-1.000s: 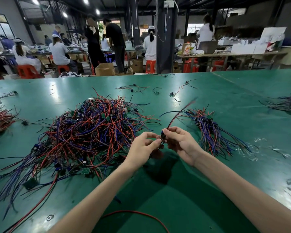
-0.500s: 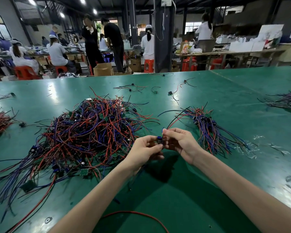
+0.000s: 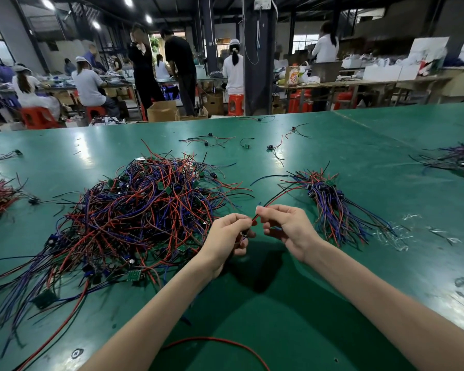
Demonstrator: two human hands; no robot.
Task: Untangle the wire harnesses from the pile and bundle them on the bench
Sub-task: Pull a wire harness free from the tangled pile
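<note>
ok, both hands are up over the table (image 3: 359, 145), just right of the pile (image 3: 145, 210). left hand (image 3: 227, 234) grip: fingers curled, pinching the near end of one harness (image 3: 275, 198). a small dark part (image 3: 243, 234) sits at its fingertips, can't tell what it is. right hand (image 3: 287, 228) grip: thumb and forefinger pressed on the red lead just beside the left fingertips, other fingers loosely curled. harness is a thin red plus black pair. it runs up and right from the hands, off the table, and its far end reaches the bundle (image 3: 330, 204). can't tell if it's caught there. pile is big, lies left of the hands: red, blue and black leads all knotted, with green boards (image 3: 134, 275) in it. bundle lies right of the hands, leads roughly parallel, fanned toward the near side, no tie visible.

handling, my guess: light, floppy, no stiffness, so leads sag and snag on neighbours. insulation is likely smooth, so a pinch can slip. joints at the boards are probably the weak spot. take hold at the board end, not mid-lead, then slide fingers along to straighten, no yanking.

also on table: stray harnesses (image 3: 209, 139) at the far side, loose red wire (image 3: 217, 341) at the near edge, plastic scraps (image 3: 394, 236) right of the bundle.
</note>
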